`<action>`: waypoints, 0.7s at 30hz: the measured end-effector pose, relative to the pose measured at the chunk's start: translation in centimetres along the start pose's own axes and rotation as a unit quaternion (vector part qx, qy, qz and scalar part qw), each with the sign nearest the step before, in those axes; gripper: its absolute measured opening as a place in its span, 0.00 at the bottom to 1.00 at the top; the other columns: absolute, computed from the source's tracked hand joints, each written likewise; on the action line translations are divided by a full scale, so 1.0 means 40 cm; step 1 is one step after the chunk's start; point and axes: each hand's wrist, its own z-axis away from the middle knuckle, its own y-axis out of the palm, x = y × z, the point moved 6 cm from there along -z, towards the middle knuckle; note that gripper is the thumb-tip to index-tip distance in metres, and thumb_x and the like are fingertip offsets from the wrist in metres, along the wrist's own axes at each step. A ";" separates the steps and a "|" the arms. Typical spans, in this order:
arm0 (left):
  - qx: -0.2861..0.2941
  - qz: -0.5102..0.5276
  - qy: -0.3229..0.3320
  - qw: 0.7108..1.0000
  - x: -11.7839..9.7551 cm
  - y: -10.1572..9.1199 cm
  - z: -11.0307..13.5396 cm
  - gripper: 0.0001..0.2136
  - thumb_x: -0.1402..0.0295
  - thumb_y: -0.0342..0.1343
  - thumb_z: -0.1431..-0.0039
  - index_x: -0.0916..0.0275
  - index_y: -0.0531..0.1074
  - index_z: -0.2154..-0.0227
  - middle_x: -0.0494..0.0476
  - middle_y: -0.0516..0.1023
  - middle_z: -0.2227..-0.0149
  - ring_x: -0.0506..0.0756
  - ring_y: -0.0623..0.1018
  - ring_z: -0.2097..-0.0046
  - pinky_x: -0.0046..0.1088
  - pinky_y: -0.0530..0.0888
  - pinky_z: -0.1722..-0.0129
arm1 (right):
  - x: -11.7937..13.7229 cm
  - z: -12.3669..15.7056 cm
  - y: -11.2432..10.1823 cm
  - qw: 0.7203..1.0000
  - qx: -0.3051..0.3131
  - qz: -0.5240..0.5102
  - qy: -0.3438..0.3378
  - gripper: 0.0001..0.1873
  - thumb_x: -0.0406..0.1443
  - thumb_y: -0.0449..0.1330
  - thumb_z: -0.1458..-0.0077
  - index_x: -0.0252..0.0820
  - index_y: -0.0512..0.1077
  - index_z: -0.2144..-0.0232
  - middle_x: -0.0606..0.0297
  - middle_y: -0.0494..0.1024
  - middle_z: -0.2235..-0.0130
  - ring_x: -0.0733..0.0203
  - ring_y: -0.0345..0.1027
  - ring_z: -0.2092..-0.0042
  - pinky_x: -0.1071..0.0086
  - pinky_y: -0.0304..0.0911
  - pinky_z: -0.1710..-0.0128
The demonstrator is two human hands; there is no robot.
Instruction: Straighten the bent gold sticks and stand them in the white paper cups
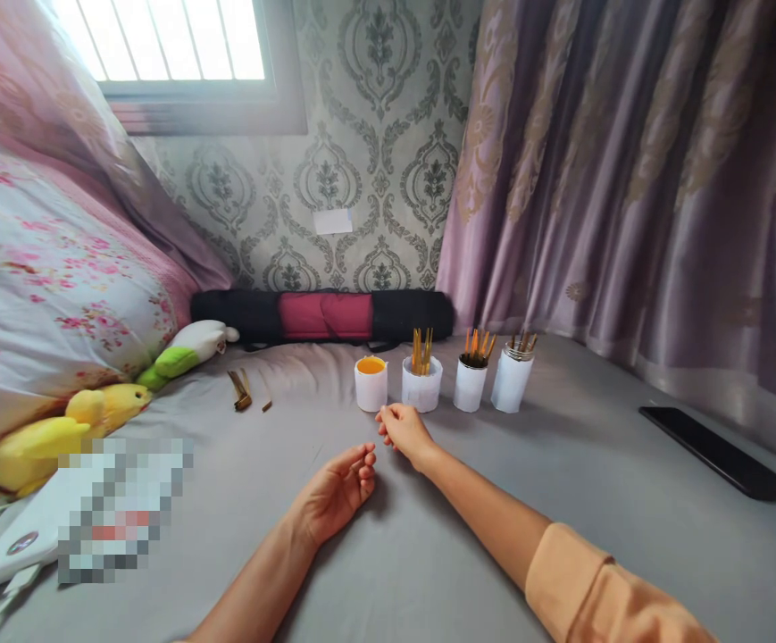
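Note:
Palm turned up, my left hand (339,493) hovers low over the grey sheet with its fingers curled in and thumb tip against them. Whatever is in it, if anything, is too small to make out. My right hand (404,432) is a little farther forward, fingers pinched together, just in front of a white-wrapped cup with an orange inside (371,389). No sticks stand above that cup's rim. To its right is a wider white cup (421,391) holding upright thin golden sticks (421,352). Two more white-wrapped containers, one narrow (471,388) and one tall (513,382), hold brownish-orange sticks.
A small bundle of brown sticks (240,391) and a short brown piece (267,405) lie at left. A black phone (722,451) lies at right. A black-and-red roll (326,316) lies along the wall. Plush toys (70,438) and a white device (32,527) are at left.

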 end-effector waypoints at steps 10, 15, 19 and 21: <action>-0.006 -0.006 -0.004 1.000 0.002 0.009 0.004 0.05 0.76 0.53 0.47 0.70 0.67 0.67 0.51 0.68 0.75 0.43 0.66 0.77 0.18 0.68 0.77 | -0.046 0.001 0.004 0.997 -0.027 -0.022 -0.071 0.20 0.46 0.46 0.47 0.37 0.66 0.77 0.69 0.65 0.82 0.72 0.57 0.84 0.78 0.52 0.85; -0.004 -0.023 -0.004 1.000 0.001 0.014 0.003 0.05 0.75 0.54 0.47 0.70 0.67 0.66 0.51 0.68 0.75 0.43 0.66 0.77 0.18 0.67 0.77 | -0.042 0.007 0.005 0.994 -0.024 -0.004 -0.102 0.21 0.48 0.46 0.47 0.38 0.67 0.77 0.69 0.66 0.83 0.70 0.58 0.83 0.77 0.54 0.83; -0.015 -0.038 -0.012 0.999 0.000 0.017 0.003 0.05 0.75 0.53 0.47 0.70 0.67 0.67 0.53 0.69 0.75 0.43 0.66 0.78 0.16 0.64 0.80 | -0.042 0.010 0.002 0.993 -0.023 -0.002 -0.117 0.22 0.50 0.46 0.48 0.38 0.67 0.76 0.69 0.66 0.82 0.69 0.59 0.82 0.76 0.55 0.82; -0.028 -0.053 -0.013 0.998 -0.007 0.017 0.002 0.05 0.75 0.53 0.48 0.70 0.67 0.67 0.52 0.69 0.75 0.42 0.64 0.79 0.15 0.61 0.83 | -0.042 0.010 0.003 0.993 -0.017 -0.002 -0.119 0.23 0.50 0.46 0.48 0.38 0.67 0.76 0.68 0.66 0.82 0.69 0.59 0.82 0.76 0.55 0.82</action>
